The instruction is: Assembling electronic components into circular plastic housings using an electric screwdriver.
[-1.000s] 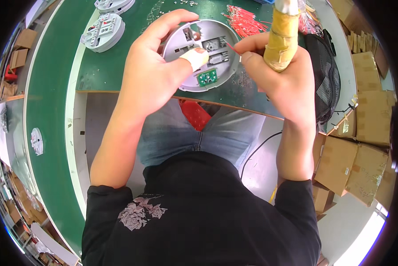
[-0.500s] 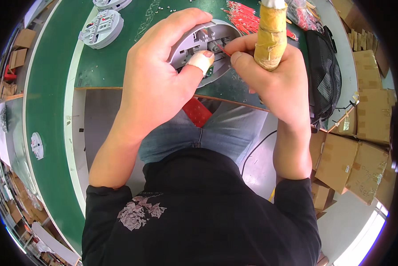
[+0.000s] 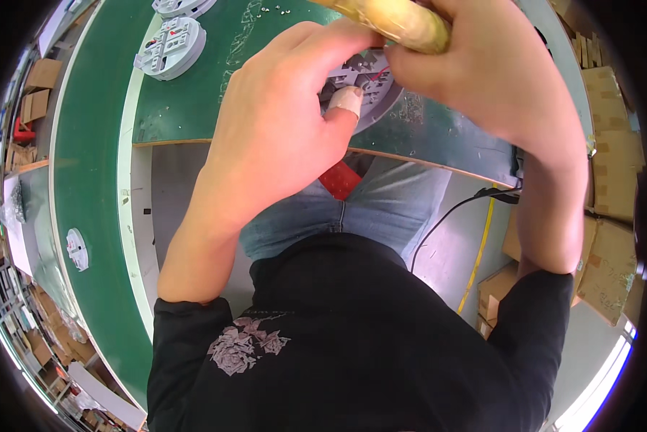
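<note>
My left hand (image 3: 287, 122), its thumb wrapped in a pale bandage, grips a round grey plastic housing (image 3: 385, 101) over the near edge of the green table (image 3: 172, 119). The thumb presses inside the shell, and its fingers cover the far rim. A thin red wire (image 3: 381, 73) shows among the moulded parts inside. In my right hand (image 3: 482, 65), closed above the housing's right side, lies a thick handle wrapped in yellow tape (image 3: 399, 21), slanting up to the left. Its working end cannot be made out, and the right fingertips are partly hidden.
Two pale round housings (image 3: 171, 47) lie at the table's far left. Small metal pieces (image 3: 273, 10) are scattered at the far edge. Another pale part (image 3: 77, 249) rests on the green surface at left. Cardboard boxes (image 3: 612, 165) stand at right; a black cable (image 3: 446, 214) hangs below the table.
The yellow handle has swung from upright to slanting left as my right hand turned and rose. The housing has tilted and is more covered by my hands.
</note>
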`<state>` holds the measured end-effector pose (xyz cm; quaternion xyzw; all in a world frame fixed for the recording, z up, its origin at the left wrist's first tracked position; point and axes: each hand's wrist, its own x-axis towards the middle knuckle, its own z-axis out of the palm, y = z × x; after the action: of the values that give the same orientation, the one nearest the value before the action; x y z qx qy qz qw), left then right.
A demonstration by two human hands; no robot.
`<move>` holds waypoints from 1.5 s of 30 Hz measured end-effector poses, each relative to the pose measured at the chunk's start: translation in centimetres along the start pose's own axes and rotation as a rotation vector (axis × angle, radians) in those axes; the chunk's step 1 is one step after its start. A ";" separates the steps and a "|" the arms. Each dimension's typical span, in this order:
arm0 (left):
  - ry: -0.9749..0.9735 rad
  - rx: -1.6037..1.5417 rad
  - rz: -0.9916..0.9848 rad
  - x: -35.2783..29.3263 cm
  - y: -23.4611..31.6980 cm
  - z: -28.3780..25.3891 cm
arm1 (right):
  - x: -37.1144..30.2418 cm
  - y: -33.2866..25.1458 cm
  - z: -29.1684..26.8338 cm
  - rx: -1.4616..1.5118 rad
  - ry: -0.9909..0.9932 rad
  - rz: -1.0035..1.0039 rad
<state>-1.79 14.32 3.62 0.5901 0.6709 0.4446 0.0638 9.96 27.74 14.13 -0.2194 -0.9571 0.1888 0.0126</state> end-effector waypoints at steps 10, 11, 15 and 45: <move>0.223 -0.143 -0.053 1.3 -1.7 1.1 | 1.6 0.9 1.2 0.088 0.066 0.003; 0.220 -0.258 -0.121 1.1 -1.9 0.8 | 0.9 1.8 2.3 0.194 0.140 -0.050; 0.208 -0.584 -0.232 1.6 -2.7 0.5 | -0.2 3.9 5.1 0.195 0.321 -0.198; 0.229 -1.218 -0.711 2.0 -9.1 0.3 | 4.2 7.9 8.0 0.300 0.702 -0.259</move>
<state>-8.86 17.01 -1.84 0.1445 0.4576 0.7518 0.4522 8.57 33.29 3.53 -0.1437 -0.8763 0.2369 0.3941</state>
